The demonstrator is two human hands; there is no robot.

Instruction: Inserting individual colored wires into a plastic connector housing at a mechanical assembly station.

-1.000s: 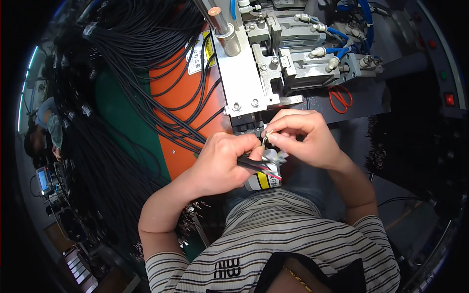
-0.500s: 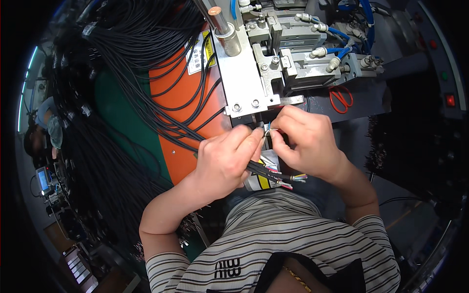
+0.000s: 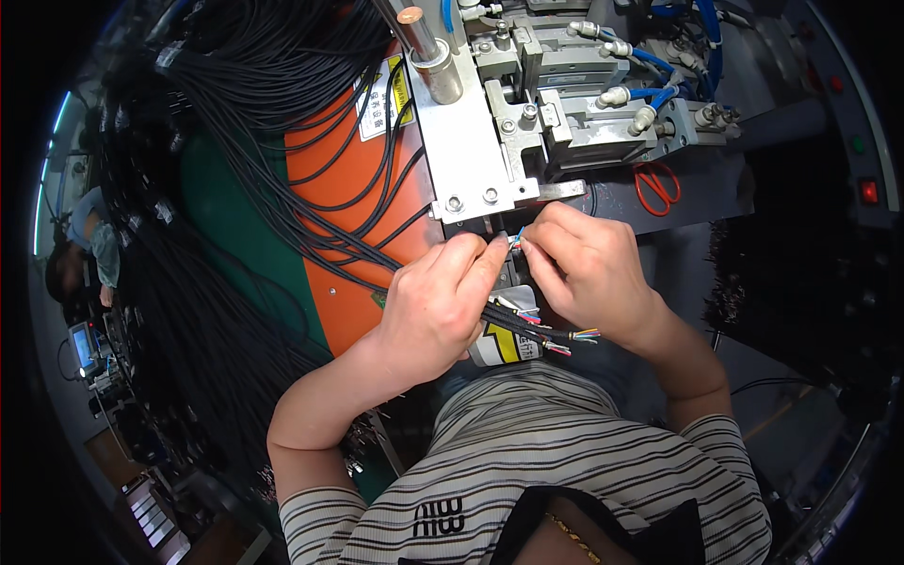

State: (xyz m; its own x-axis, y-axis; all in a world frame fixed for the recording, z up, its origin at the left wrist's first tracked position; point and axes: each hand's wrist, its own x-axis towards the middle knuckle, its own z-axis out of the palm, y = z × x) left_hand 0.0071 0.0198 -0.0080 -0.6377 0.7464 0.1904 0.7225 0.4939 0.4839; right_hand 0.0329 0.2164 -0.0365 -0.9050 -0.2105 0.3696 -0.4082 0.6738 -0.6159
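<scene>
My left hand (image 3: 433,306) is closed at the front edge of the machine's metal plate (image 3: 463,155). Its thumb and finger pinch a black cable whose thin coloured wires (image 3: 515,242) fan out between my hands. Under that palm passes a bundle of black cables (image 3: 513,322), their stripped ends (image 3: 584,335) showing pink, yellow and white strands on the right. My right hand (image 3: 600,273) is closed too, thumb and fingertips pinching the tips of the coloured wires, blue among them. The exact grip point is partly hidden by the fingers.
Metal clamps and cylinders (image 3: 603,141) with blue air tubes stand at the far right. A red loop (image 3: 656,188) lies beside them. Many black cables (image 3: 273,85) spread over the orange surface (image 3: 330,174) and hang at left. Another person (image 3: 92,231) is at far left.
My right fingertips have shifted slightly on the wires, and the coloured strands now show more clearly, spread apart. My left hand stays nearly in place. The hanging cable ends moved slightly.
</scene>
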